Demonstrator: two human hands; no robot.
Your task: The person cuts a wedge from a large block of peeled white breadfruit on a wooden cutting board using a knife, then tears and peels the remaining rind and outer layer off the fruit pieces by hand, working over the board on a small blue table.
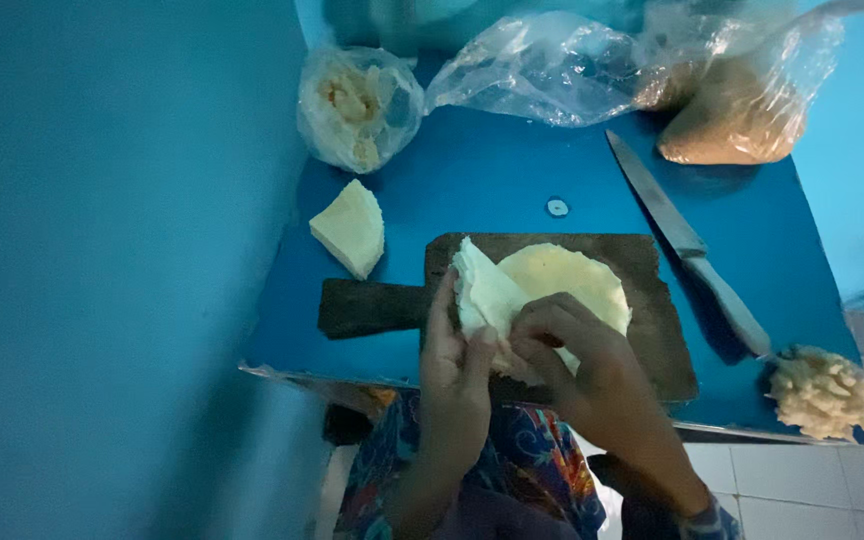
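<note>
Table (512,180): the blue top fills the middle of your view, with a blue wall close along its left side and pale floor tiles showing at lower right.
Clear bags (592,65): a crumpled plastic bag lies across the far edge; on its right it holds a brown powdery mass (737,125), and at far left a smaller bag (357,105) holds pale yellow lumps.
Cutting board (652,330): a dark wooden board with its handle pointing left, lying at the near edge directly in front of you.
Knife (687,250): it lies diagonally just right of the board — blade toward the far side, pale handle toward you.
Round sheet (577,280): a pale yellow disc lying flat on the board, partly covered by your right hand.
Your right hand (577,360): fingers curled and pinched on the near edge of the folded sheet.
Your left hand (457,365): fingers closed around the left side of the same folded sheet.
Folded sheet (482,290): white, held up between both hands — above the board's left part, overlapping the disc.
Folded wedge (350,228): a finished pale triangle resting on the table, left of the board.
Crumbly lump (822,392): pale, at the table's near right corner.
</note>
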